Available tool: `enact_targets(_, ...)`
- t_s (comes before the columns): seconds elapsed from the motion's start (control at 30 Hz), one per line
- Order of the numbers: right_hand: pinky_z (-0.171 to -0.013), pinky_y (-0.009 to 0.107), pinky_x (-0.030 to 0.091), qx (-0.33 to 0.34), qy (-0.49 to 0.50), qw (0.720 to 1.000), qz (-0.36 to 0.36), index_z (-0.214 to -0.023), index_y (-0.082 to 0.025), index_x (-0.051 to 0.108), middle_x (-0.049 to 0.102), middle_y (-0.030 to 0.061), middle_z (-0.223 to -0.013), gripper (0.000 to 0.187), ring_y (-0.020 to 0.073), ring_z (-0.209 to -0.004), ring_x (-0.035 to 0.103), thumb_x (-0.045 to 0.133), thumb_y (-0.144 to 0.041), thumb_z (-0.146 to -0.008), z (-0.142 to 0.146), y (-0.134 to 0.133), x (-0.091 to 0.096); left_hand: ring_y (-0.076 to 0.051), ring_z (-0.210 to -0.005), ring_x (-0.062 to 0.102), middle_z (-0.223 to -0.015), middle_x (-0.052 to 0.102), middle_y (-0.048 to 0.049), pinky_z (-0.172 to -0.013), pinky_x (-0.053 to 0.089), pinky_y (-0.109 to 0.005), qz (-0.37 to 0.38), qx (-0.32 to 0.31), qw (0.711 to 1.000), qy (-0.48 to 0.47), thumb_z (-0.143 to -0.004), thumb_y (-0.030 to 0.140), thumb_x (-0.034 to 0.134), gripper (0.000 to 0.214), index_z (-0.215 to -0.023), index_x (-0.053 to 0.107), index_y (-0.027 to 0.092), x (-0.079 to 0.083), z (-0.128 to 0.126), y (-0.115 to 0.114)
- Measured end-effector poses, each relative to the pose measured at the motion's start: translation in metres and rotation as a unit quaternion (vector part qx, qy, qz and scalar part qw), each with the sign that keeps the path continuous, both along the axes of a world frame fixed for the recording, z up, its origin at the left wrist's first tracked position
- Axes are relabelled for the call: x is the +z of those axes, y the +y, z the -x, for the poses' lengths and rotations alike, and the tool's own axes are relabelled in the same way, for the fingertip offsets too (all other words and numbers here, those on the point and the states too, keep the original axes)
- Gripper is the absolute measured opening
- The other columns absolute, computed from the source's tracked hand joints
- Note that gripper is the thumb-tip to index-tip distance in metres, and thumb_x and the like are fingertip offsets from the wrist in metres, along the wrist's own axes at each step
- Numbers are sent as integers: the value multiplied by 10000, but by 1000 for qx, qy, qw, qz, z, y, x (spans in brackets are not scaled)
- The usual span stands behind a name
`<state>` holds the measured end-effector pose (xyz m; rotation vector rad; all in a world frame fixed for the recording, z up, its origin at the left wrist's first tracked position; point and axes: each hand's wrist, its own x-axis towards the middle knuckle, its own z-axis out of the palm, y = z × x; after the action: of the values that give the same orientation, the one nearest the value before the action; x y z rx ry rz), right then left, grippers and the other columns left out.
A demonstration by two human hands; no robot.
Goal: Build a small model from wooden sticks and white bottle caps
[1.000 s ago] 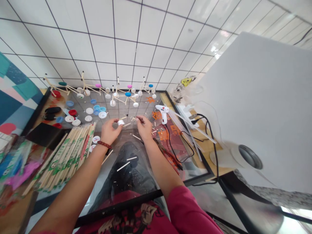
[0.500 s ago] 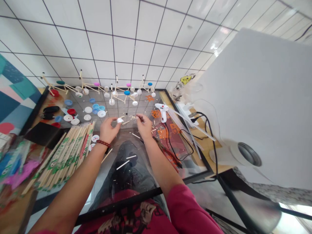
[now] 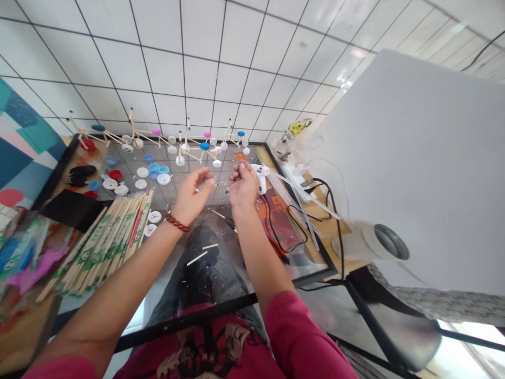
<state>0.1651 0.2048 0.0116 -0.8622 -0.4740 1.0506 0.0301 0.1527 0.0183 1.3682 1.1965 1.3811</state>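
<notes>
Head: stick point(image 3: 213, 183) between left hand point(image 3: 192, 197) and right hand point(image 3: 242, 187)

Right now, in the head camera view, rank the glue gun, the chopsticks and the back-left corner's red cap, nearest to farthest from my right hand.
1. Glue gun, just right of the right hand.
2. Chopsticks, on the left.
3. Red cap, far back-left corner.

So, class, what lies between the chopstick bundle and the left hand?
Head view: two white bottle caps on the glass tabletop, between chopstick bundle and left hand.
</notes>
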Motion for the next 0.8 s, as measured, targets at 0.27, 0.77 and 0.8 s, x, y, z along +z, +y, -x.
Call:
enact_targets(0.27, -647, 254, 432, 9, -158, 987, -16, -988, -222, 597, 620, -84, -644, 42, 105, -616, 504, 620, -240, -958, 17, 14, 18, -170, -731, 683, -864, 729, -78, -734, 553, -300, 375, -108, 832, -394, -1049, 456, 467, 336, -1001, 659, 185, 22, -70, -36)
enact_targets(0.77, -612, 245, 417, -6, -248, 963, -104, -1062, -199, 630, 592, -64, -683, 240, 98, -626, 519, 631, -420, -968, 20, 71, 48, -176, -735, 723, -873, 727, -59, -767, 590, -335, 340, 6, 776, -531, -1004, 599, 478, 423, -963, 610, 199, 43, -47, -31)
enact_targets(0.8, -621, 250, 407, -16, -234, 968, -91, -1078, -188, 618, 596, -70, -679, 217, 96, -622, 498, 617, -383, -983, 19, 73, 52, -152, -747, 718, -934, 732, -41, -773, 583, -312, 301, 24, 795, -526, -1002, 565, 516, 353, -991, 601, 222, 41, -46, -33)
